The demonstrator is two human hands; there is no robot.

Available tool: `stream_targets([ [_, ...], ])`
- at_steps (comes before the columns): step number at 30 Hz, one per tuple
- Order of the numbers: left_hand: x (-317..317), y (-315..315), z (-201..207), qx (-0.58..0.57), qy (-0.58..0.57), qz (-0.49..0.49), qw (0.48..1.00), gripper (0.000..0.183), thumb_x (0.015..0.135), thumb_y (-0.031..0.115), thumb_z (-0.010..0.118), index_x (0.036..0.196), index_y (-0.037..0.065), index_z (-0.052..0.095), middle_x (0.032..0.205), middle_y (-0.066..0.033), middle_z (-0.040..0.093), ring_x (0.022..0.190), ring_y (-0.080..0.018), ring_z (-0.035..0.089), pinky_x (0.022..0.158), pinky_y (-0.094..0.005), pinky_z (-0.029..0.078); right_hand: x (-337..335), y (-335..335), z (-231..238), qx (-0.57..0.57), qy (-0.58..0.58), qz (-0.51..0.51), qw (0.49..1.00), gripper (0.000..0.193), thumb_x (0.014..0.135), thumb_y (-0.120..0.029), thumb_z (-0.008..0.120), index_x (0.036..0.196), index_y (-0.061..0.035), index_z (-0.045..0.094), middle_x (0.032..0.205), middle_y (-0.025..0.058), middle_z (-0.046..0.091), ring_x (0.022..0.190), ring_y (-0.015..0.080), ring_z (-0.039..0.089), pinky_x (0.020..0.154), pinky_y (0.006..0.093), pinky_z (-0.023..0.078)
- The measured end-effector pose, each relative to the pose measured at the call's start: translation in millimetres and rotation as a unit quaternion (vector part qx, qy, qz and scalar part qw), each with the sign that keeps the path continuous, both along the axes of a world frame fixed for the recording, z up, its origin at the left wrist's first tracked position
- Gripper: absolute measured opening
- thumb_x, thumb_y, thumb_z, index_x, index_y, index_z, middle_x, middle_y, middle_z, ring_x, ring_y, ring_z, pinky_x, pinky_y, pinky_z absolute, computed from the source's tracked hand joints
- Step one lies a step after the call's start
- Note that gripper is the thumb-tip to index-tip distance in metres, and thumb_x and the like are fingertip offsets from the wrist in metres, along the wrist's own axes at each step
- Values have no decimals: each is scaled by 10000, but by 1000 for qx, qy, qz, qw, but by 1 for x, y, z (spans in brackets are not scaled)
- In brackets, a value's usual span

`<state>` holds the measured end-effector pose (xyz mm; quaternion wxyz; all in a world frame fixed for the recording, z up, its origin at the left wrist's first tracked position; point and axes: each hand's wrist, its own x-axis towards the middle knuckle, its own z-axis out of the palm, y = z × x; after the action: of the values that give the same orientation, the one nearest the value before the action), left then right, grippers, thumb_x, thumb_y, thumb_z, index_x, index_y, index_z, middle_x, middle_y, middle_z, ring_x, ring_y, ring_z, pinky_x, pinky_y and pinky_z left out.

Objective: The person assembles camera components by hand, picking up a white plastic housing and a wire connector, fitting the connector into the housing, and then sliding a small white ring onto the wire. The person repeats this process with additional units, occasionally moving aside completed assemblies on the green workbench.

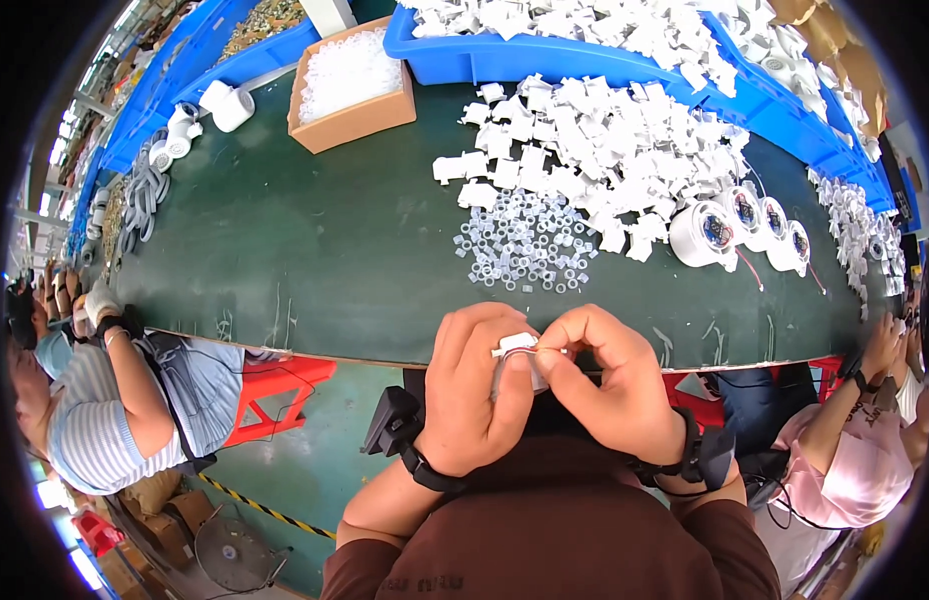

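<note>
My left hand (470,395) is closed round a white plastic part (516,342) just over the table's front edge. Most of this part is covered by my fingers. A thin reddish wire (526,350) runs across it toward my right hand (615,385), whose thumb and forefinger are pinched together at the wire. Beyond my hands lies a pile of small translucent rings (525,240). Behind that is a wide heap of white plastic pieces (605,145). Several round white housings (697,237) with circuit boards and thin wires stand to the right.
Blue bins (575,65) of white parts line the far edge of the green table (315,260). A cardboard box (357,118) holds clear pieces. Grey rings (142,195) lie at the left. People sit on either side, one in a striped shirt (105,425), one in pink (850,465).
</note>
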<state>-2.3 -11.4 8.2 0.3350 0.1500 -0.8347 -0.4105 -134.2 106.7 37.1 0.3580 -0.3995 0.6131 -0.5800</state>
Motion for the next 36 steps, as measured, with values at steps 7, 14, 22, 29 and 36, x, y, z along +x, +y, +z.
stream_targets([
  [7, -2, 0, 5, -33, 22, 13, 999, 160, 884, 88, 657, 1031, 28, 646, 1048, -132, 650, 846, -312, 581, 741, -392, 479, -1, 0, 7, 40, -77, 11, 996, 51, 1010, -13, 590, 1060, -4, 587, 956, 13, 635, 866, 61, 566, 790, 243, 471],
  [14, 3, 0, 10, -10, -23, 15, 1000, 127, 922, 93, 612, 1002, 4, 654, 1044, -160, 658, 940, -307, 605, 830, -385, 486, -26, 3, 2, 6, 120, -62, 991, 110, 980, -5, 638, 1088, -12, 620, 996, 32, 639, 861, 97, 584, 802, 260, 492],
  [22, 2, 0, 11, 1, -24, 16, 1000, 109, 938, 102, 602, 969, 14, 657, 1013, -149, 660, 951, -302, 618, 824, -383, 493, -76, -17, -18, 16, 572, -157, 805, 248, 853, -70, 781, 1067, -53, 656, 1007, 119, 668, 850, 301, 637, 737, 358, 524],
  [29, 1, -2, 2, -12, 10, 12, 1000, 106, 903, 94, 658, 995, 41, 662, 1032, -122, 666, 856, -294, 590, 751, -384, 477, -88, -9, -11, 83, 451, -144, 877, 234, 894, -61, 744, 1093, -23, 628, 1011, 116, 675, 848, 255, 667, 707, 350, 545],
  [36, 2, -1, 13, 60, -26, -8, 998, 130, 966, 92, 583, 1004, -5, 659, 1105, -189, 668, 1019, -289, 639, 852, -371, 509, -72, 2, -5, 17, 181, -171, 968, 238, 982, 32, 619, 1214, -6, 585, 1069, 77, 687, 921, 127, 665, 810, 282, 538],
])
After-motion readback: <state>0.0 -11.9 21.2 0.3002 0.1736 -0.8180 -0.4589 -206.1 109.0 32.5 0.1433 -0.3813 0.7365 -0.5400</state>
